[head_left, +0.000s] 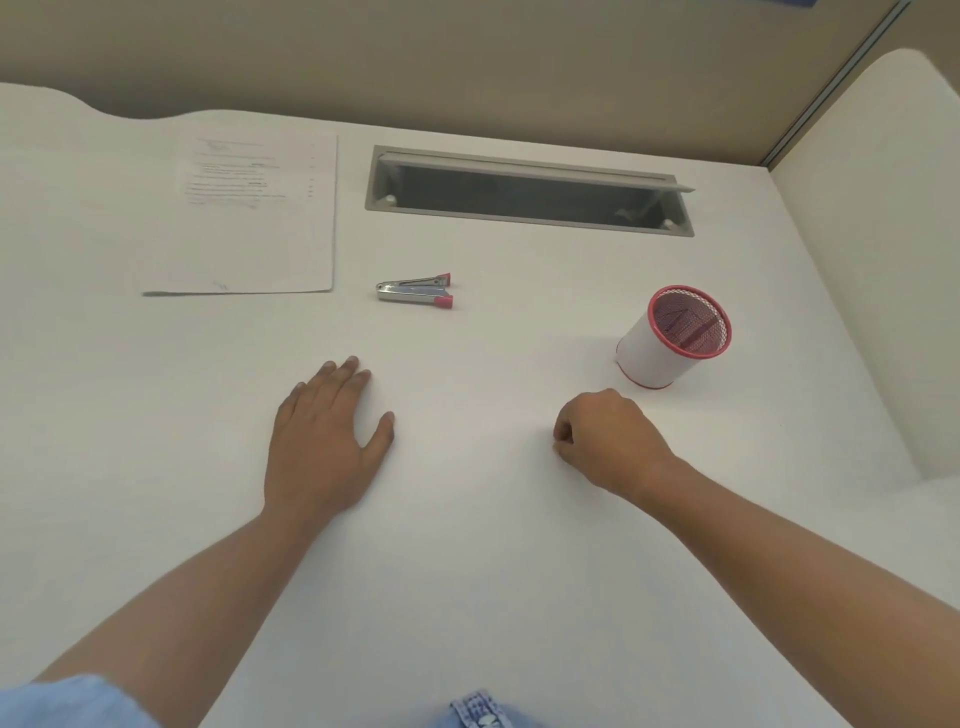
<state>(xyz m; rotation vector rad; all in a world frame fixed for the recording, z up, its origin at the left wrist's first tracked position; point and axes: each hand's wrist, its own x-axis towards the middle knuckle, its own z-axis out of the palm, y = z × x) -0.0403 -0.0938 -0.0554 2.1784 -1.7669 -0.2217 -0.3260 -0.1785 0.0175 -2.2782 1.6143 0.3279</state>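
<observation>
Left grip (324, 436): one, flat on the counter (467, 545), fingers straight, holding nothing; seemingly at rest.
Right grip (605, 441): one, curled into a fist, nothing visible inside.
Stapler (414, 291): one, lying beyond the left fingertips, apart, handy for reaching.
Mesh cup (670, 338): one, upright, near that fist.
Paper (249, 213): one sheet or stack, far left.

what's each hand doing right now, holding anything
Left hand: open, resting flat on the table, holding nothing.
Right hand: closed in a loose fist on the table, nothing visible in it.
</observation>
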